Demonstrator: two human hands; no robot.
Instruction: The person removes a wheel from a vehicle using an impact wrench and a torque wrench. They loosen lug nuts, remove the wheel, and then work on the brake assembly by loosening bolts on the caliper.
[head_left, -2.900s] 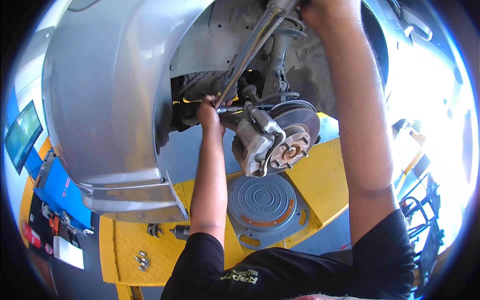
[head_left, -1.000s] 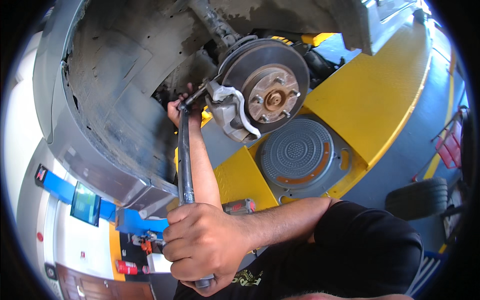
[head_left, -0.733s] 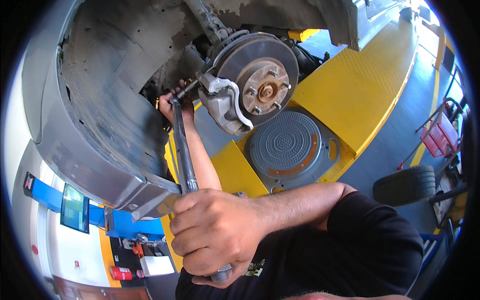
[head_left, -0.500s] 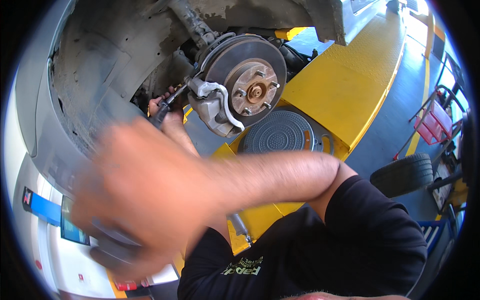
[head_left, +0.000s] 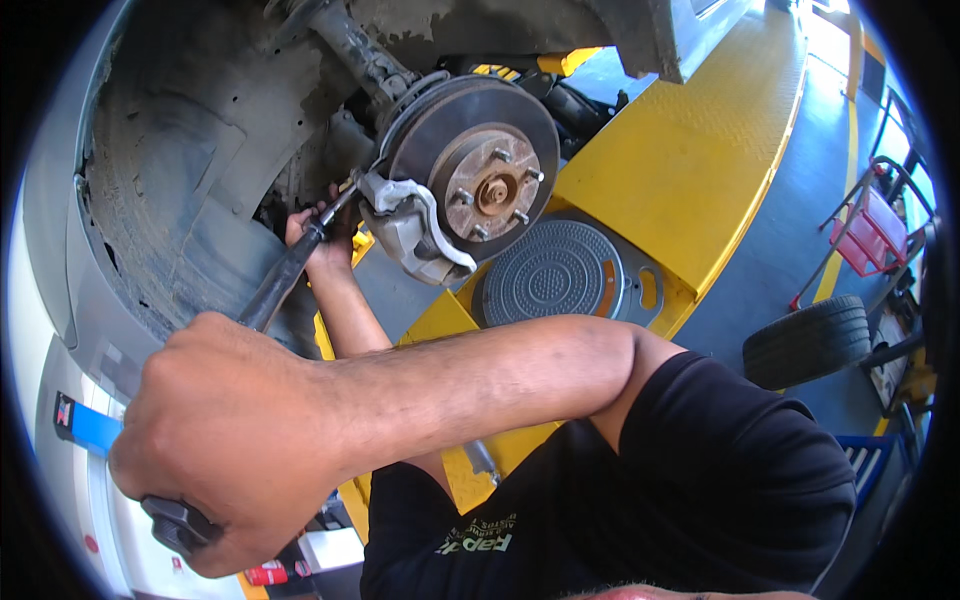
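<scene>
My right hand (head_left: pixel 220 430) is closed in a fist round the handle end of a long black socket wrench (head_left: pixel 281 280), and its dark butt pokes out below the fist. That forearm crosses over in front of me from the right. Farther off, my left hand (head_left: pixel 322 245) curls its fingers about the wrench's head, partly hidden behind it. The metal head meets the back side of the grey brake caliper (head_left: pixel 412 235); the bolt there is too small to make out. The caliper straddles a brake disc (head_left: pixel 425 150) with a rusty hub (head_left: pixel 495 195) and bare studs.
Behind the disc rises a strut (head_left: pixel 355 50) inside the dirty wheel arch (head_left: pixel 190 150). Below lies a round turntable plate (head_left: pixel 545 275) beside a yellow lift platform (head_left: pixel 690 150). At right are a tyre (head_left: pixel 808 342) and a red trolley (head_left: pixel 868 235).
My right hand, blurred before, now shows sharply and sits lower and farther left. More of the wrench handle shows. My left hand stays at the wrench's head, and the view has shifted slightly.
</scene>
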